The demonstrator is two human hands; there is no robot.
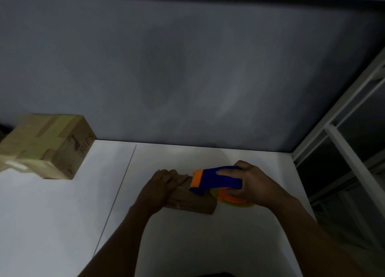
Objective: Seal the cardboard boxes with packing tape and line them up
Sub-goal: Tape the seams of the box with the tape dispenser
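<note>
Status: small cardboard box (193,203) on the white table (62,214), under both hands.
The left hand (160,185) lies flat, fingers straight, on its left end. The right hand (254,183) grips the tape dispenser (216,180), whose nose is at the box's right end. A larger taped box (45,145) sits well apart, far left.

A blue-and-orange tape dispenser (216,180), brown cardboard boxes (191,201), a white table (62,214) and a grey wall (187,68) are seen.
</note>
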